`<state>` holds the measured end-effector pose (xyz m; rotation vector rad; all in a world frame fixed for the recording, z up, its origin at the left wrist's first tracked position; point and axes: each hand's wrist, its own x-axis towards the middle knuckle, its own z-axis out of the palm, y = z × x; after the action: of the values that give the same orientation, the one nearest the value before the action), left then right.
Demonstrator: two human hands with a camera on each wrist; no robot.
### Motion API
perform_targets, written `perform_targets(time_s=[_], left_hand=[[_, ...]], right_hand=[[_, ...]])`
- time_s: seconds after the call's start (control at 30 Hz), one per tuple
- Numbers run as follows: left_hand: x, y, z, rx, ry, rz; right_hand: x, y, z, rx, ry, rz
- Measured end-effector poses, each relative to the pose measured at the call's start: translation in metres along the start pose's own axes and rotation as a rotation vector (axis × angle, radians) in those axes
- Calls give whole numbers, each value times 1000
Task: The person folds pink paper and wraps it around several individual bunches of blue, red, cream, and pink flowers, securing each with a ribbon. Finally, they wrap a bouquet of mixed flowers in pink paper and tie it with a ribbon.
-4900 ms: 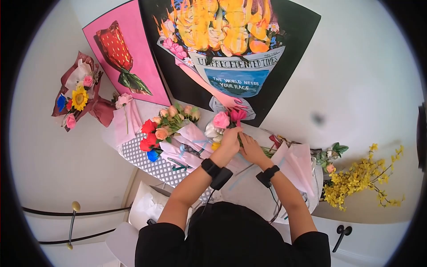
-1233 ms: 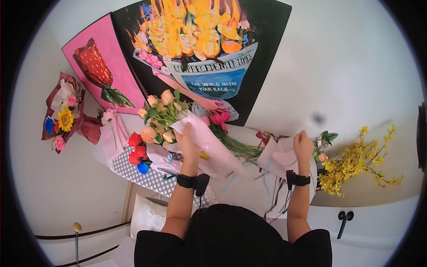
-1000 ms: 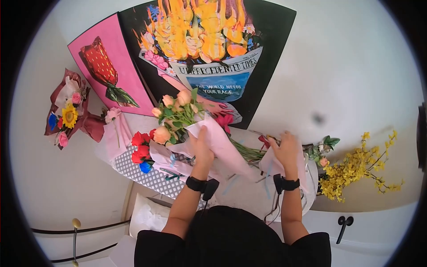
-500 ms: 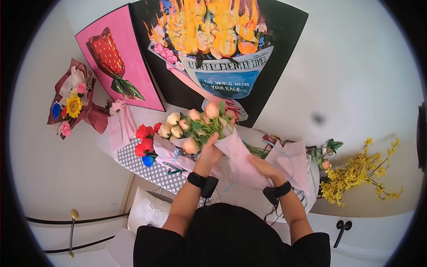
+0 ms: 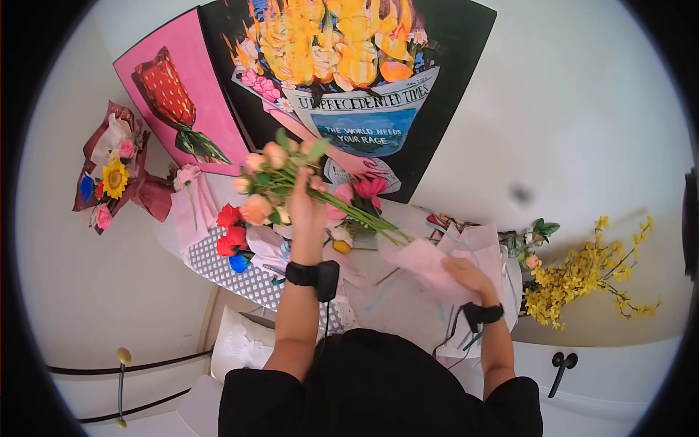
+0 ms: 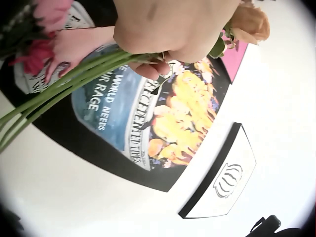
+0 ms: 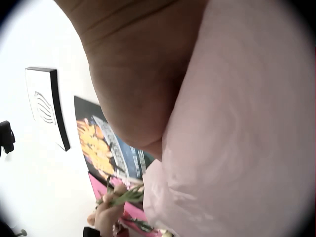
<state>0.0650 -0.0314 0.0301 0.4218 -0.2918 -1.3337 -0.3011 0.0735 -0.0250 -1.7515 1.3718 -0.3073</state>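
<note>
My left hand grips a bunch of peach roses by the upper stems, lifted over the table. In the left wrist view the fingers curl round the long green stems, which trail down bare. My right hand holds a sheet of pink wrapping paper over the table's right part, apart from the roses. Up close in the right wrist view, the paper covers much of the frame and hides the fingertips. Magenta and pink flowers lie behind the stems.
Red roses and a blue flower lie at the table's left beside wrapped bunches. Painted panels lean on the wall behind. A bouquet in dark red paper hangs left; yellow blossom branches stand right. Ribbons lie in front.
The peach roses have come out of the pink paper. My left hand has carried them up and left, while my right hand has drawn the paper away to the right.
</note>
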Motion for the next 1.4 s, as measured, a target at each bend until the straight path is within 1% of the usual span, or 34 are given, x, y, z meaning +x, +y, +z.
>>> perform_targets(time_s=[0.03,0.07,0.13,0.17,0.2,0.23,0.27,0.33,0.37,0.4,0.43,0.47,0.5,0.53,0.57,0.6,0.67,0.73,0.8,0.87,0.9,0.93,0.97,1.0,1.03,1.07,1.1,1.13,1.17,1.23,1.27,1.33,1.37,1.4], left_hand=[[8,3,-6,-29,17,108],[5,7,-1,-29,18,107],[-2,17,16,-60,188,168],[-1,13,9,-65,128,116],[-3,4,3,-66,128,115],[-13,-8,10,-21,146,44],[-19,-21,18,24,163,-27],[-7,-72,-11,128,123,-26],[-7,-94,-15,142,203,-88],[-9,-112,-16,156,285,-147],[-14,-125,-18,154,286,-139],[-23,-136,-18,262,324,-46],[-27,-142,-21,367,364,49],[-29,-142,-22,366,370,58],[-32,-142,-24,344,375,-2],[-34,-141,-26,322,380,-62],[-38,-132,-23,286,360,-72],[-37,-121,-22,290,248,-220],[-37,-117,-19,352,279,-225],[-42,-112,-11,410,308,-234],[-50,-105,-3,385,259,-147],[-56,-101,0,361,209,-60],[-58,-100,-6,364,209,-55],[-60,-98,-17,401,303,42],[-61,-97,-29,436,396,141],[-64,-94,-39,438,397,148],[-68,-92,-50,398,448,118],[-70,-89,-62,358,498,87],[-68,-89,-77,357,498,89],[-60,-87,-106,1010,674,423],[-54,-84,-117,1011,670,419],[-37,-78,-136,1035,810,456],[-28,-78,-147,1036,806,456],[-18,-80,-158,966,918,393]], right_hand=[[-13,1,-16,18,63,0],[-27,3,-32,36,125,0],[-51,16,-63,-104,248,77],[-60,21,-73,-103,248,78],[-69,25,-80,-63,379,110],[-74,30,-85,-22,511,141],[-75,37,-89,-24,511,141],[-68,54,-87,8,545,168],[-60,66,-78,6,543,165],[-50,83,-68,-130,592,103],[-44,90,-62,-266,641,37],[-41,87,-59,-267,639,27],[-36,83,-55,-350,664,86],[-30,76,-49,-431,688,148],[-25,68,-44,-618,782,107],[-17,59,-40,-615,775,103],[3,23,-37,-700,940,-130],[30,-15,-17,-570,827,-347],[74,-20,23,-364,640,-486],[101,-58,55,-449,551,-619],[111,-63,70,-448,552,-623],[124,-64,85,-479,499,-582],[132,-64,94,-508,445,-541],[137,-61,98,-505,445,-547],[141,-60,100,-458,430,-489],[146,-58,103,-411,415,-431],[150,-56,106,-409,413,-435],[154,-50,108,-338,449,-430],[157,-47,109,-269,485,-424],[162,-42,109,-228,505,-431],[163,-39,109,-188,524,-438],[167,-32,109,-167,522,-453],[170,-27,109,-148,517,-473],[174,-22,108,-148,521,-473]])
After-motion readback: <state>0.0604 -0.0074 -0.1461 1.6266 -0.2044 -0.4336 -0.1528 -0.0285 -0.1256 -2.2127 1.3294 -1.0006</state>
